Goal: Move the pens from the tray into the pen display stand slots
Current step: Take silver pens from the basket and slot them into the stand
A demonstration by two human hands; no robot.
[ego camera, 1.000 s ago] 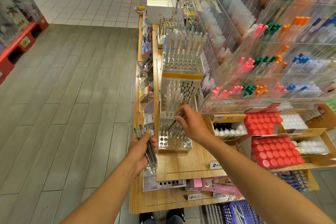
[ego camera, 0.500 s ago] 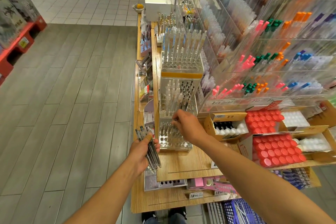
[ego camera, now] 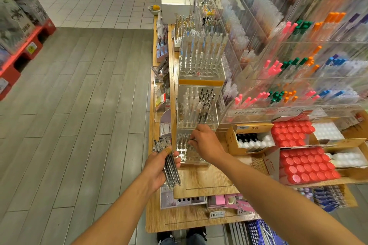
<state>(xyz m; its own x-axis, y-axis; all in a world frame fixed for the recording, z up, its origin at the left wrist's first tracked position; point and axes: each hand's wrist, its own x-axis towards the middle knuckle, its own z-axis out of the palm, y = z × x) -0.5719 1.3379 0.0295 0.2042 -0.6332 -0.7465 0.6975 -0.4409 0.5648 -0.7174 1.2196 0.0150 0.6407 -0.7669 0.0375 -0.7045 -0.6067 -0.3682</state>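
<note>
The left hand [ego camera: 159,167] grips a bundle of clear-barrelled pens [ego camera: 169,163], fingers curled beneath and the thumb pressed across the top; a tan strip is wrapped round the thumb. The bundle lies slantwise, its upper ends fanned out beyond the thumb and its lower ends jutting past the palm over the edge of the wooden counter [ego camera: 203,181].

The right hand [ego camera: 207,143] is at the clear acrylic pen display stand [ego camera: 197,105], fingers bent, their tips at the front of the stand where its middle tier meets the lowest. A dark pen [ego camera: 203,118] slants up from just above the knuckles into the middle tier; whether the fingers pinch it cannot be told, as the hand's back hides the grip.

The stand rises in three stepped tiers. The lowest shows rows of open round slots, the middle holds white and dark pens on its right part, and the top, above an orange band, holds tall pale pens. No tray can be made out with certainty.

To the right, a cardboard box of black- and white-capped bottles [ego camera: 253,141] and cartons of red-capped bottles [ego camera: 304,165] sit on the counter. Behind them, acrylic racks of coloured pens [ego camera: 288,69] stand in rows. Grey plank flooring [ego camera: 79,105] runs along the left.
</note>
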